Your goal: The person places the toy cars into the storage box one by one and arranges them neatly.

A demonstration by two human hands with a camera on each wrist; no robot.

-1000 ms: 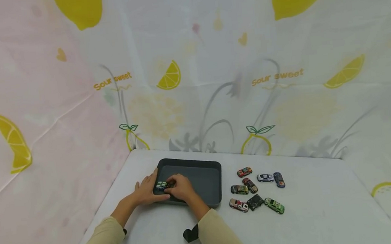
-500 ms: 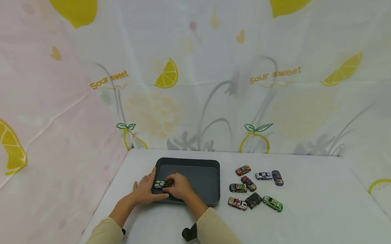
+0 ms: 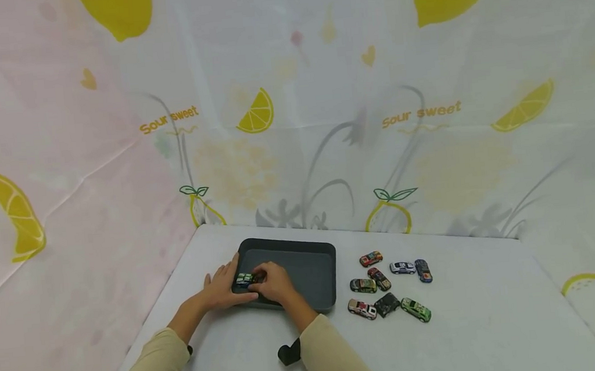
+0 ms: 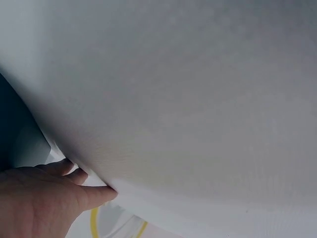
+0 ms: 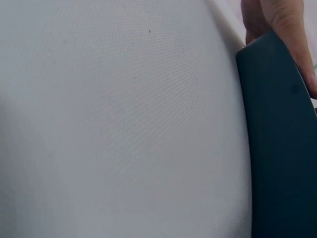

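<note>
Fingers of the left hand [image 3: 221, 291] are spread straight against the near left corner of the tray [image 3: 305, 278]; just inside, those of the right hand [image 3: 275, 283] are pinched on a mostly hidden car [image 3: 258, 278] beside a green-white car [image 3: 245, 279]. Eight loose cars [image 3: 416, 310] are strewn right of the tray, and room is left inside it toward the far rim [image 3: 287, 245]. Its outer wall [image 5: 282, 139] is shown close by the right wrist view, the loose cars by the head view alone.
</note>
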